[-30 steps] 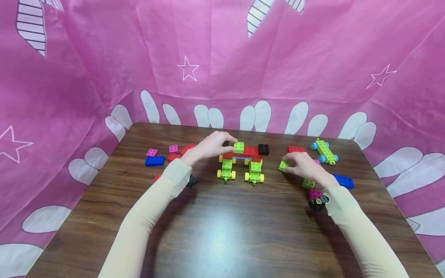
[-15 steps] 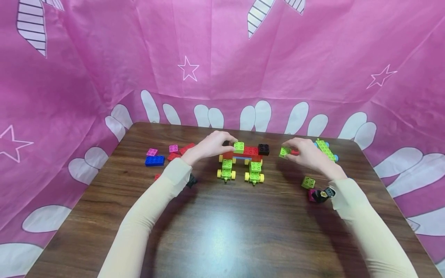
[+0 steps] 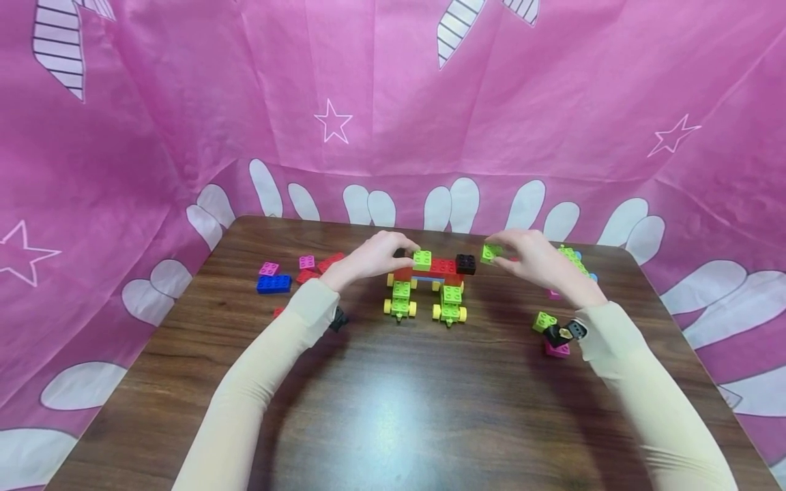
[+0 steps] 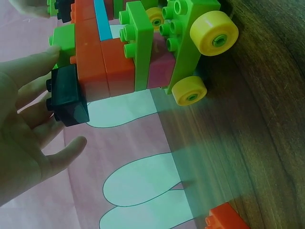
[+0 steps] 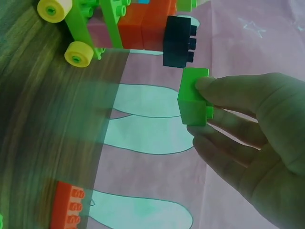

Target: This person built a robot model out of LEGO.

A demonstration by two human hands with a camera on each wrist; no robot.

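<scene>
We held a small green building brick (image 3: pixel 488 253) in the air just above the far part of the desk (image 3: pixel 393 409), right beside the black brick (image 3: pixel 465 264) at the right end of the brick vehicle (image 3: pixel 428 283). In the right wrist view the green brick (image 5: pixel 194 102) sat just below that black brick (image 5: pixel 178 41), near it but not touching. We judged the brick to be light, hard plastic, stiff and a little slick on its smooth sides. It seemed best taken by two opposite flat walls, leaving the studded top and hollow underside free. It looked sturdy, not fragile.

Our right hand (image 3: pixel 531 262) had its grip closed on the green brick, pinching it between thumb and fingertips (image 5: pixel 224 93). The wrist was raised off the desk and the forearm, in a cream sleeve (image 3: pixel 638 402), angled in from the lower right.

Our left hand (image 3: pixel 374 256) rested on the left end of the vehicle, its fingers curled over the top near a green brick (image 3: pixel 421 259) set there. In the left wrist view the fingers (image 4: pixel 28 71) touched the red bricks and a black brick (image 4: pixel 66 95). That grip looked to be steadying the model. The vehicle stood on yellow wheels (image 3: pixel 399 308).

Loose bricks lay around: a blue one (image 3: pixel 273 284) and pink ones (image 3: pixel 268 269) to the left, another green brick (image 3: pixel 544 321) near the right wrist. A pink patterned cloth (image 3: pixel 393 102) surrounded the desk.
</scene>
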